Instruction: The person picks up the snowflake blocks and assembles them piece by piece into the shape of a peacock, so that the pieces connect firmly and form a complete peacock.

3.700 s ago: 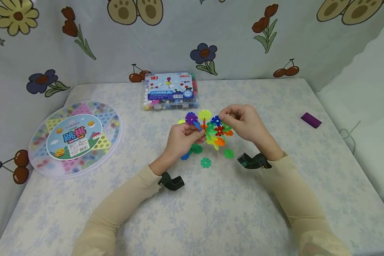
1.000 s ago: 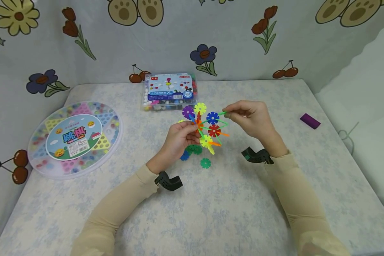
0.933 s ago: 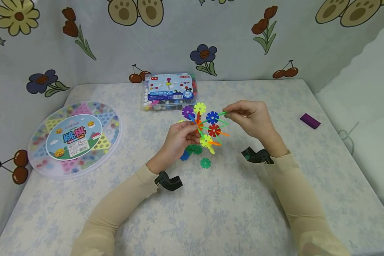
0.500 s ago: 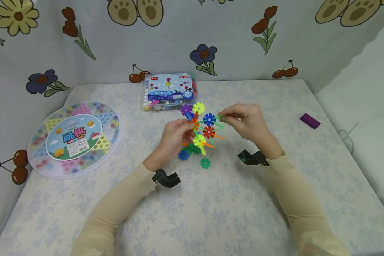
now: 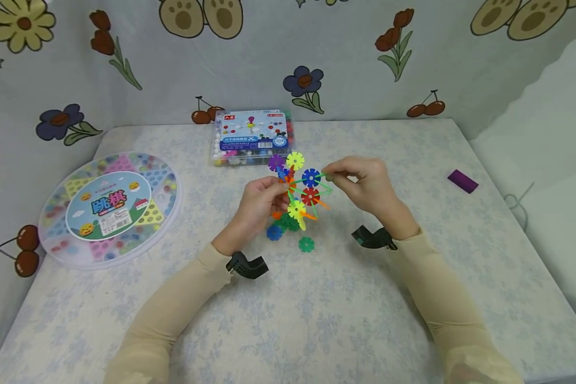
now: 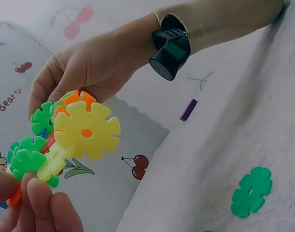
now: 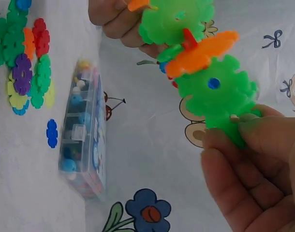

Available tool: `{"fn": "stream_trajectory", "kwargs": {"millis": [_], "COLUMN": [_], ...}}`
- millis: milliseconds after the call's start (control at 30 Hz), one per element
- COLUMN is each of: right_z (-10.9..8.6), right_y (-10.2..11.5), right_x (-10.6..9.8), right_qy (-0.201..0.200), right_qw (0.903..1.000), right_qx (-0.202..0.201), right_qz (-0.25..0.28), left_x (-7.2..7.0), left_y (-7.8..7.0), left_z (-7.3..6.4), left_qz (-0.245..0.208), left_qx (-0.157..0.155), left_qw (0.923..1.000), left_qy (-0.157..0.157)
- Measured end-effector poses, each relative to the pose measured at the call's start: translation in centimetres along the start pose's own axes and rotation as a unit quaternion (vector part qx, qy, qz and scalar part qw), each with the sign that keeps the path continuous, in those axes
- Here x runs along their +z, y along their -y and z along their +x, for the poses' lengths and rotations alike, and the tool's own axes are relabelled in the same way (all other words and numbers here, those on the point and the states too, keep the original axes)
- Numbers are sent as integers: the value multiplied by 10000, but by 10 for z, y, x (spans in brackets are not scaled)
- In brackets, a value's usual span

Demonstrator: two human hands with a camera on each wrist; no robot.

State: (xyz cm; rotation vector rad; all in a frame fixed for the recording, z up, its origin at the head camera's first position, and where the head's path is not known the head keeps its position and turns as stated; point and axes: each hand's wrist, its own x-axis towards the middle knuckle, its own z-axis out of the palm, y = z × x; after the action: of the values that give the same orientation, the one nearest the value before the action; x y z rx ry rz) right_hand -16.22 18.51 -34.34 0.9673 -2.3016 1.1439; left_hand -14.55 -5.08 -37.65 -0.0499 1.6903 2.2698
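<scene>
A cluster (image 5: pixel 310 186) of notched plastic discs in purple, yellow, blue, red, orange and green is being held up above the surface (image 5: pixel 307 320), its pieces being held together at varied angles. In the head view, a purple disc (image 5: pixel 276 162), a blue disc (image 5: pixel 311 178) and a red disc (image 5: pixel 310 197) are being presented nearly face-on, while several green pieces are being shown edge-on. A green disc (image 7: pixel 227 130) at one end is being pinched between fingers (image 7: pixel 266 130); the opposite side is being gripped and partly covered.
</scene>
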Motion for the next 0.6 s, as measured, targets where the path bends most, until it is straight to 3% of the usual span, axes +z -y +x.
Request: {"fn": "stream_trajectory", "kwargs": {"millis": [100, 167, 267, 333, 433, 600], "right_z": [-1, -1, -1, -3, -8, -17], "right_y": [-1, -4, -9, -14, -17, -20], "right_x": [3, 7, 16, 25, 42, 65], "right_qy": [-264, -210, 404, 987, 1818, 2956], "right_qw": [9954, 9874, 9706, 9599, 9543, 9503], "right_qx": [847, 1514, 2360, 2619, 2371, 927], "right_qz": [360, 417, 252, 155, -22, -308], "left_x": [1, 0, 0, 0, 0, -1], "left_y": [-2, -5, -6, -5, -3, -1], "left_z": [0, 0, 1, 2, 4, 3], "left_qz": [-192, -381, -683, -865, -1050, -1202], "left_qx": [237, 439, 697, 857, 1044, 1088], "left_qw": [9995, 9982, 9945, 9915, 9878, 9861], "left_qy": [-39, -165, -376, -453, -475, -359]}}
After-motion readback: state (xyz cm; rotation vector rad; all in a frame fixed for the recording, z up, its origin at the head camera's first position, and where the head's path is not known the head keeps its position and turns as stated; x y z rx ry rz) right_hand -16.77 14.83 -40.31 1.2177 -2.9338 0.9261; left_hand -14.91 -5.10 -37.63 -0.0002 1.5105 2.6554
